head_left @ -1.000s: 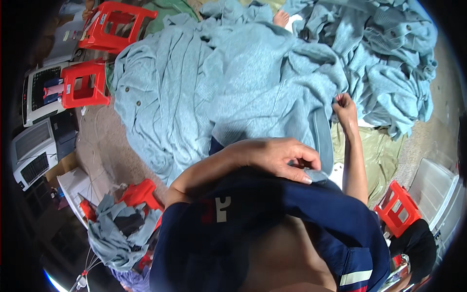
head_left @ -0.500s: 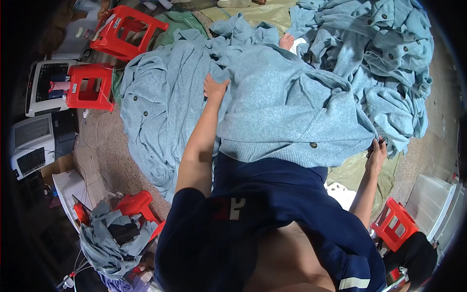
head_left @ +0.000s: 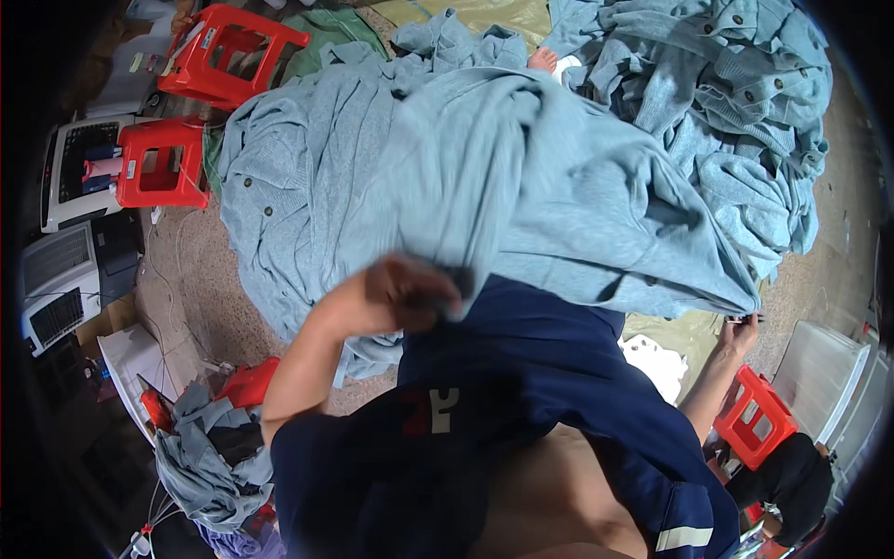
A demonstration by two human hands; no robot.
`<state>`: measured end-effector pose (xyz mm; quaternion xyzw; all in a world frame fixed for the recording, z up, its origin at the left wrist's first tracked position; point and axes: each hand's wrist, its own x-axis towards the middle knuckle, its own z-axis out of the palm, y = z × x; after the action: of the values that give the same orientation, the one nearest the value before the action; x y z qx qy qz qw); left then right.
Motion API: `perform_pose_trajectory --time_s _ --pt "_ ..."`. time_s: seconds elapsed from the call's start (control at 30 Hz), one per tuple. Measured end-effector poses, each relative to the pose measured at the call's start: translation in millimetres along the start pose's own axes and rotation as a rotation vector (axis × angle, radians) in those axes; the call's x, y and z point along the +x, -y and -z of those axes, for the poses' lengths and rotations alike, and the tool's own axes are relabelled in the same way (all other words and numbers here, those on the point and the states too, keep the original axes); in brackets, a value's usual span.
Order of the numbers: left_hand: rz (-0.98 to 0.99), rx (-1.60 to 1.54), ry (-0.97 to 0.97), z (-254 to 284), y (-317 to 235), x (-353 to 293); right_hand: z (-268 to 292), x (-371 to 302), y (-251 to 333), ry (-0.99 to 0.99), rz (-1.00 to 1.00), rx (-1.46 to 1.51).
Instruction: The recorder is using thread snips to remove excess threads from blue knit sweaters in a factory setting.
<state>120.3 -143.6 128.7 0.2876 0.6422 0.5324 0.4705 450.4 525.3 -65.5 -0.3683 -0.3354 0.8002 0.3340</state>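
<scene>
A light blue-grey knit garment (head_left: 596, 186) stretches before the person, its near edge over the navy-clad lap (head_left: 512, 312). Beyond its right side spreads a heap of similar knitwear (head_left: 652, 88); along its left side lies another pile (head_left: 312, 154). Well to the left and nearer the person than the garment is a bundle of blue-grey cloth (head_left: 209, 466). Left of the garment, past the pile, stand two red stools (head_left: 163, 163); a third red stool (head_left: 759, 419) is nearer the person, beyond its right corner. A dark-spotted white piece (head_left: 656, 365) lies just below the garment's near edge, right of the lap. The left hand (head_left: 405, 293) is at the garment's near left edge, too blurred to tell whether its grip is closed on the cloth. The right hand (head_left: 740, 334) has a narrow grip, pinching the garment's drawn-out right corner. A bare foot (head_left: 543, 60) shows just beyond the garment's far edge. Left of the garment, dark buttons (head_left: 268, 211) dot the pile.
</scene>
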Motion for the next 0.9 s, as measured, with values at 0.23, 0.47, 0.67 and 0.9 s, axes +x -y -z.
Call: perform_pose_trajectory --time_s 0.23,0.47,0.67,0.9 --pt "0.087 0.081 -0.257 -12.0 37.9 -15.6 -78.8 -41.3 -11.5 0.205 -0.010 -0.157" --pt "-0.277 0.766 -0.636 -13.7 17.5 92.0 -287.5 -131.2 -51.6 0.722 -0.006 -0.797" --pt "-0.256 0.968 -0.578 -4.7 45.5 122.2 -332.6 -151.5 -43.0 0.831 0.157 -0.857" --pt "0.069 -0.067 -0.837 55.7 4.3 63.8 -379.9 -184.1 -3.0 1.279 0.126 0.081"
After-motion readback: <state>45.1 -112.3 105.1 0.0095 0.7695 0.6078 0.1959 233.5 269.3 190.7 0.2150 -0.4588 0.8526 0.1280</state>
